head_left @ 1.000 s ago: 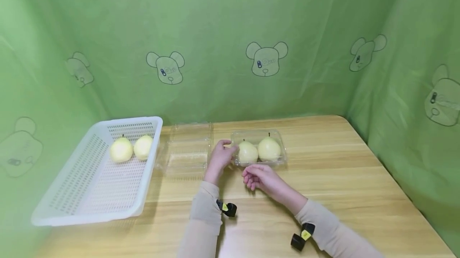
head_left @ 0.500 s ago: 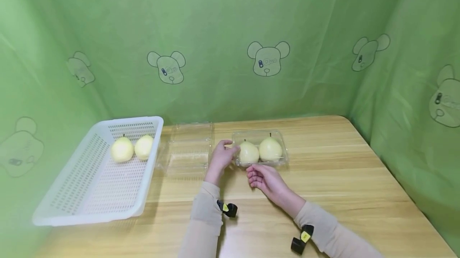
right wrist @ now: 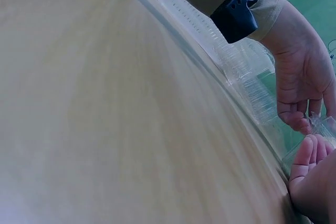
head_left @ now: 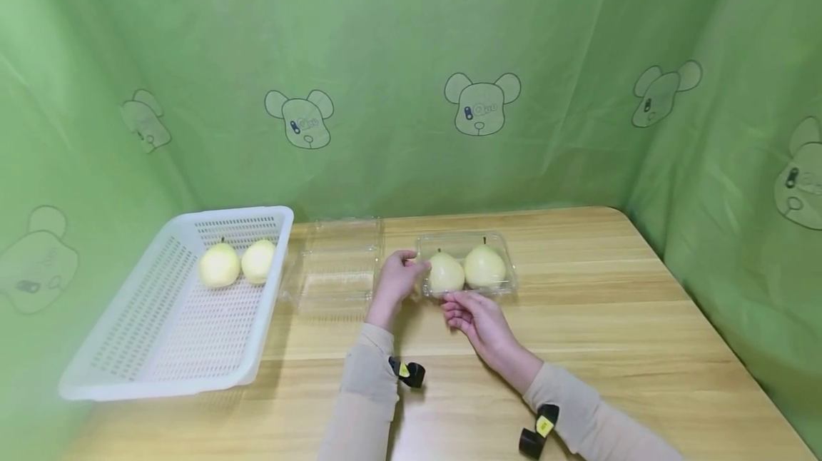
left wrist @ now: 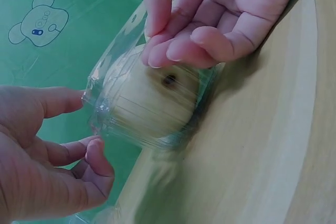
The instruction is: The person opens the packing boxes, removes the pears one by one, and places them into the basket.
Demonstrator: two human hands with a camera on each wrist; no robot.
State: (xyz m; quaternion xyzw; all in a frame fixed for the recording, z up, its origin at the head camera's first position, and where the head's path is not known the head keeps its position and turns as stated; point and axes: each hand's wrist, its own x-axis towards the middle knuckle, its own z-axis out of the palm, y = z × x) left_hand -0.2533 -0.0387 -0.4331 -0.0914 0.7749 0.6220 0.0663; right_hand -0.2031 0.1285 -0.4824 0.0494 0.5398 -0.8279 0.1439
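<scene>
A clear plastic fruit box (head_left: 509,282) with two pale yellow pears (head_left: 485,267) inside stands on the wooden table. The lid lies over the pears, but whether its rim is latched cannot be told. At the box's left end, my left hand (head_left: 397,281) pinches the rim; in the left wrist view its fingers (left wrist: 65,100) meet the plastic edge. My right hand (head_left: 478,322) is at the front rim, thumb and forefinger together on the edge, the other fingers curled in. Seen from the left wrist, the right hand (left wrist: 226,11) partly covers the near pear.
A white perforated basket (head_left: 253,361) at the left holds two more pears (head_left: 219,265). Between basket and box lies another clear plastic container (head_left: 340,261), opened out. Green cloth (head_left: 385,161) walls the table (head_left: 610,347) at the back and sides.
My right hand has shifted slightly right along the front rim, and its fingers have curled in more. The left hand stays at the box's left end.
</scene>
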